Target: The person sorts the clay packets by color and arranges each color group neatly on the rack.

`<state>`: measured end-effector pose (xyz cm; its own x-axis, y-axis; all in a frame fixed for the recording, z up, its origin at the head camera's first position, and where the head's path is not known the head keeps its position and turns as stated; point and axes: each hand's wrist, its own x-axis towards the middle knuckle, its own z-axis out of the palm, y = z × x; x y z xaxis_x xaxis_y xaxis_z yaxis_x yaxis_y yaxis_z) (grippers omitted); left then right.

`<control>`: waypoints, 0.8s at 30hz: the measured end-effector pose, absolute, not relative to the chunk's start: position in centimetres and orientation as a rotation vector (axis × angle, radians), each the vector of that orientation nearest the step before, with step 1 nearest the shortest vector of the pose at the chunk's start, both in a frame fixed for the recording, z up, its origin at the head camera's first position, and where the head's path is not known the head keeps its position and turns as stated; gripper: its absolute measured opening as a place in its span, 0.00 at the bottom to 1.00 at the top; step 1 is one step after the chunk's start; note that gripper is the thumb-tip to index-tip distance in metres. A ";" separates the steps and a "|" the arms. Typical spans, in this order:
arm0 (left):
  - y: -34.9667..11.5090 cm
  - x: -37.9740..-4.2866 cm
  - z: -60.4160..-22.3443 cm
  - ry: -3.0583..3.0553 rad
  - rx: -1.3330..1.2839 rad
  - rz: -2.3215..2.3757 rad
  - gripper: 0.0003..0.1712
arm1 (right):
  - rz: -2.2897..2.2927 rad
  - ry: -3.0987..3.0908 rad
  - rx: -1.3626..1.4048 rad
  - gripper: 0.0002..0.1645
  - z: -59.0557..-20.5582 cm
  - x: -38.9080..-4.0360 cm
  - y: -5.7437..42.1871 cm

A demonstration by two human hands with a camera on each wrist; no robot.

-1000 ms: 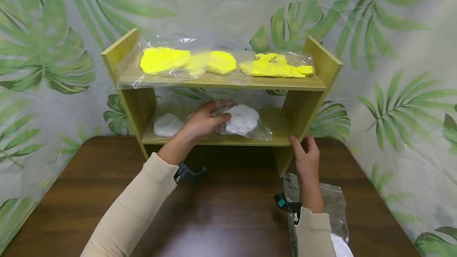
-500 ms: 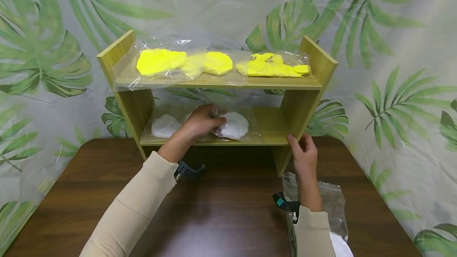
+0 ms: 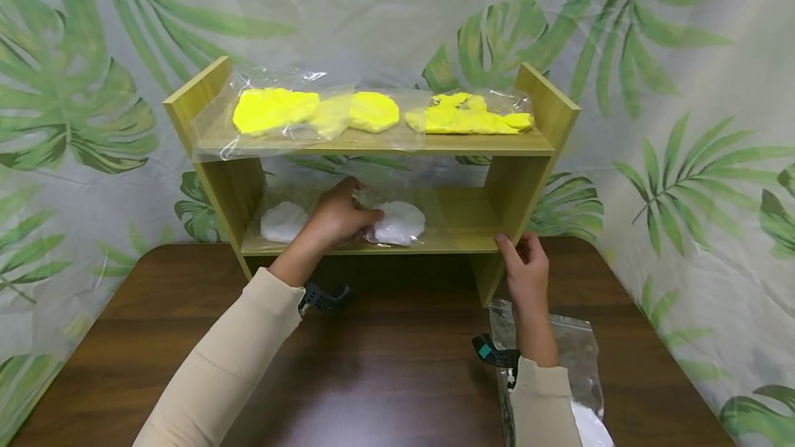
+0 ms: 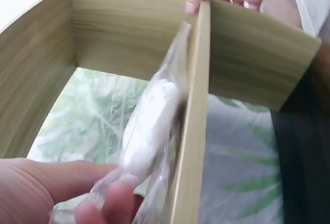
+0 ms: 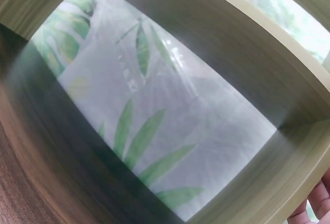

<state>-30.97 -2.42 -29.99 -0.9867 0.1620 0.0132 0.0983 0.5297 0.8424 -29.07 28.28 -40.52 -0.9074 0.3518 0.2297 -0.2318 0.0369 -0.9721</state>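
Note:
My left hand (image 3: 334, 218) pinches the left end of a clear plastic bag holding a white lump (image 3: 400, 223), on the middle level of a light wooden shelf (image 3: 518, 188). In the left wrist view the bag (image 4: 149, 121) lies along the shelf board, its film bunched between thumb and fingers. At the shelf's right side my right hand (image 3: 526, 269) grips the side panel, thumb at the front edge. Only a few of its fingertips (image 5: 320, 198) show in the right wrist view. Another bagged white lump (image 3: 283, 221) sits left of my left hand, partly hidden by it.
On the top level lie clear bags with yellow lumps (image 3: 276, 110), some overlapping, one (image 3: 466, 119) near the right panel. A zip bag (image 3: 574, 343) with something white lies on the brown table (image 3: 385, 378), partly under my right forearm. A leaf-patterned cloth hangs behind.
My left hand has drawn the bagged white lump left and lowered it flat onto the middle board. My right hand keeps its grip on the shelf's side; the view has shifted slightly.

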 end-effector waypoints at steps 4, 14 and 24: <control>-2.8 -30.7 -30.1 2.869 0.220 1.406 0.50 | 1.913 -1.923 -0.121 0.13 -40.6 -29.1 28.2; -2.7 -30.5 -30.3 3.130 0.389 1.206 0.33 | 1.900 -1.937 -0.120 0.16 -40.4 -29.1 28.3; -1.5 -31.4 -30.3 3.061 0.385 1.061 0.32 | 1.950 -1.939 -0.155 0.12 -40.4 -29.2 28.4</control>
<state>-31.35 -1.55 -30.35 -0.9649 0.1817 0.1893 0.2599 0.7615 0.5937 -29.17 28.44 -40.37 -0.9199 0.3434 0.1894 -0.1913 0.0285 -0.9811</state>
